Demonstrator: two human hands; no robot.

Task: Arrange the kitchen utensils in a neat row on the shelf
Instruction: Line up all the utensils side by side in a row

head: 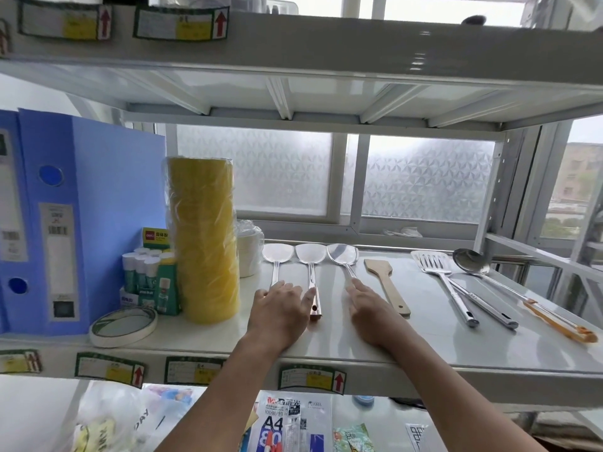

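Both hands flat and open on the shelf (pixel 424 340): left hand (pixel 280 309) over the handles of the first two steel spatulas (pixel 295 256), right hand (pixel 370 311) on the third spatula (pixel 343 254). Next in line, just right of the right hand: wooden spatula (pixel 386 285), long axis front-to-back, slightly skewed. Farther right, well apart, splayed: slotted turner (pixel 432 261) and ladle (pixel 471 261).

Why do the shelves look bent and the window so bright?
Head view: the wide-angle lens bows the upper shelf and edges; daylight through the frosted window backlights the scene, washing out the top and putting glare on the steel spatulas; both hands stay sharp.
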